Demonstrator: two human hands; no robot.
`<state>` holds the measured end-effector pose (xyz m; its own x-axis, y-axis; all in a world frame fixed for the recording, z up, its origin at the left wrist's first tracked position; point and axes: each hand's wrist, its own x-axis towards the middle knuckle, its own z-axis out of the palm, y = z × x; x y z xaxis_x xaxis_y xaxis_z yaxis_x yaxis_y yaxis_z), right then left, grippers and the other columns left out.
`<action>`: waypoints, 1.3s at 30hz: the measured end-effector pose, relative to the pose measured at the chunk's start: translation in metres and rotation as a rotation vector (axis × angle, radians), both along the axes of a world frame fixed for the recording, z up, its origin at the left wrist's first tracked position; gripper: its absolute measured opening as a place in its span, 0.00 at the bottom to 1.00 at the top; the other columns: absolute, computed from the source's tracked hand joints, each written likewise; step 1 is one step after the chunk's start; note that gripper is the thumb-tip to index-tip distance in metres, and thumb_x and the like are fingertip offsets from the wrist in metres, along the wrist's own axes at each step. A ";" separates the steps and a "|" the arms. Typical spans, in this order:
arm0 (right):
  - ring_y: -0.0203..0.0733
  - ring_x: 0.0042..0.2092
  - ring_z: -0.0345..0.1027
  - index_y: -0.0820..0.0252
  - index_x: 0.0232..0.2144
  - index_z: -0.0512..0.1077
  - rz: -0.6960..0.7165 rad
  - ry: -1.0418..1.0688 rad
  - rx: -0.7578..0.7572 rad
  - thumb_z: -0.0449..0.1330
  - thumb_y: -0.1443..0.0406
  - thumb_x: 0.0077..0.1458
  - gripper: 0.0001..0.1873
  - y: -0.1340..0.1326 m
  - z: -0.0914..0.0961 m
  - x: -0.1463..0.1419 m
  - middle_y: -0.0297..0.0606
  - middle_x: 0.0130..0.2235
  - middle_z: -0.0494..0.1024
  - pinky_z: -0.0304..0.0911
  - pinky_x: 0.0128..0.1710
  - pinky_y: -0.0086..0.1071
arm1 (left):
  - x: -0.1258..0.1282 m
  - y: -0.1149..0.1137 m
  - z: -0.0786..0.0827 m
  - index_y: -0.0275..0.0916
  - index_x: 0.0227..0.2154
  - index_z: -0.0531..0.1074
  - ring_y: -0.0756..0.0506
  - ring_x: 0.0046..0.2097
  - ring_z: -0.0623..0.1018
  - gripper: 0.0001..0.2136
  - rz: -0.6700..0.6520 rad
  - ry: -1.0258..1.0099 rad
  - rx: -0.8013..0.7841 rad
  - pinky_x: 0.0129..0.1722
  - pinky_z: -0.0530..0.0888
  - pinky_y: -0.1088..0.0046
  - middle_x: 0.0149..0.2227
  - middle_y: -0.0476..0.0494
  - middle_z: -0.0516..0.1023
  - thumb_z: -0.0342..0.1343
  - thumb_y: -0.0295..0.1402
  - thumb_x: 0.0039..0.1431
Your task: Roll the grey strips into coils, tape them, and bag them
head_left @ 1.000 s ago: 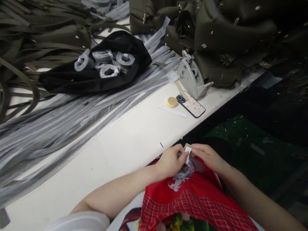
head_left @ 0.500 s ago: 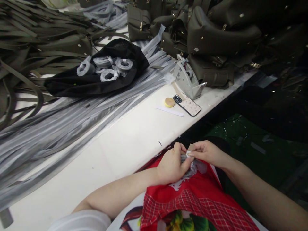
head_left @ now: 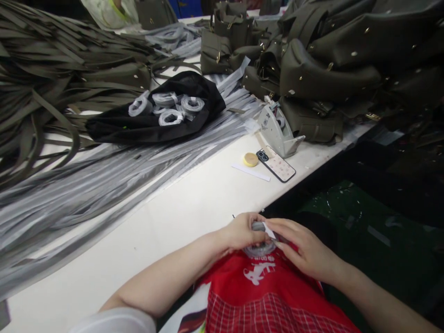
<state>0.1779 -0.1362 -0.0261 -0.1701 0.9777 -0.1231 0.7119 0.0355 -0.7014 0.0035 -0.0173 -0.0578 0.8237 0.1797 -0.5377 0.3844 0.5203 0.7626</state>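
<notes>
In front of the red apron, my left hand is closed around a coiled strap in clear, greyish plastic. My right hand meets it from the other side, thumb and fingers on a small white paper strip that lies across the coil's edge. Part of the coil is hidden behind my fingers. On the black cloth bag lie several similar plastic-wrapped coils, with white bands round them.
A tape dispenser, a phone, a yellow tape roll and a white paper strip lie on the white table. Dark bags are heaped behind. Loose straps and plastic-sleeved strips cover the left side.
The brown backing piece at my right fingertips no longer shows. The white strip now lies against the coil, and my right hand has come over its edge. The view has shifted slightly.
</notes>
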 end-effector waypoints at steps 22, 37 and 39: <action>0.51 0.40 0.75 0.59 0.27 0.80 -0.738 0.162 0.184 0.60 0.46 0.47 0.23 0.202 -0.035 0.204 0.44 0.33 0.83 0.67 0.44 0.42 | 0.022 0.047 0.007 0.35 0.36 0.69 0.56 0.16 0.60 0.26 0.338 -0.142 -0.058 0.16 0.56 0.80 0.15 0.57 0.66 0.68 0.48 0.40; 0.40 0.26 0.74 0.61 0.23 0.74 -0.884 0.333 0.023 0.68 0.53 0.46 0.17 0.158 -0.049 0.199 0.38 0.24 0.79 0.68 0.25 0.30 | 0.028 0.049 0.005 0.34 0.38 0.69 0.55 0.19 0.64 0.26 0.428 -0.188 -0.079 0.20 0.57 0.79 0.19 0.53 0.69 0.68 0.48 0.42; 0.36 0.25 0.72 0.62 0.26 0.73 -0.912 0.312 -0.009 0.64 0.55 0.54 0.15 0.161 -0.054 0.200 0.34 0.25 0.78 0.68 0.26 0.29 | 0.030 0.049 0.008 0.34 0.38 0.69 0.56 0.18 0.62 0.26 0.436 -0.186 -0.055 0.19 0.56 0.79 0.19 0.54 0.68 0.67 0.49 0.43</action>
